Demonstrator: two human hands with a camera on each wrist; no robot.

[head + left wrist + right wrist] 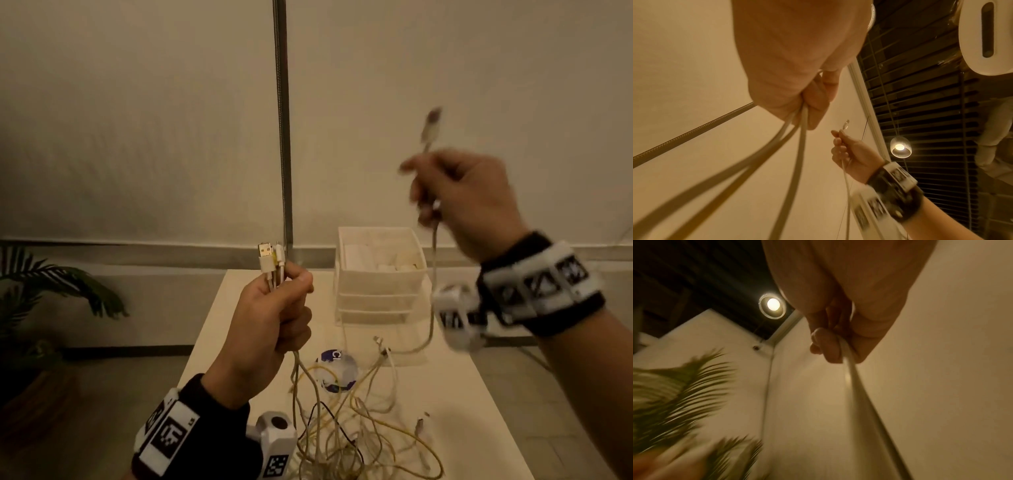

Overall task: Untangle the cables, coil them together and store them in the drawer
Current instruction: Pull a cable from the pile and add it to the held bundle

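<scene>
- My left hand [270,318] is curled in a fist round a bundle of cable ends [272,265]; the plugs stick up just above my thumb, one a flat USB plug [264,251] with a white shell.
- Below that fist the held strands [777,146] hang down and run into the tangle of cables [346,421] on the table [479,428], white and yellow ones with a thin black one among them.
- My right hand [462,202] is raised, well apart from the left and higher, its fingers pinched round a single white cable [434,260]; its plug [431,126] stands above my fingertips, blurred.
- From the wrist view that cable [851,374] leaves my fingers [826,345] between thumb and curled fingers and drops away below.
- Under my right hand the cable sags in a loop to the table and joins the tangle.
- The drawer unit [380,274], white and stacked, stands on the table between my two hands and beyond them; its top tray is open with pale items inside that I cannot make out.
- A round sticker [337,370] lies on the table below my left grip, white and purple; its writing is too small to read.
- My wristbands [171,435] carry black-and-white square code markers, no readable words.
- A potted palm [51,291] stands left of my left hand.
</scene>
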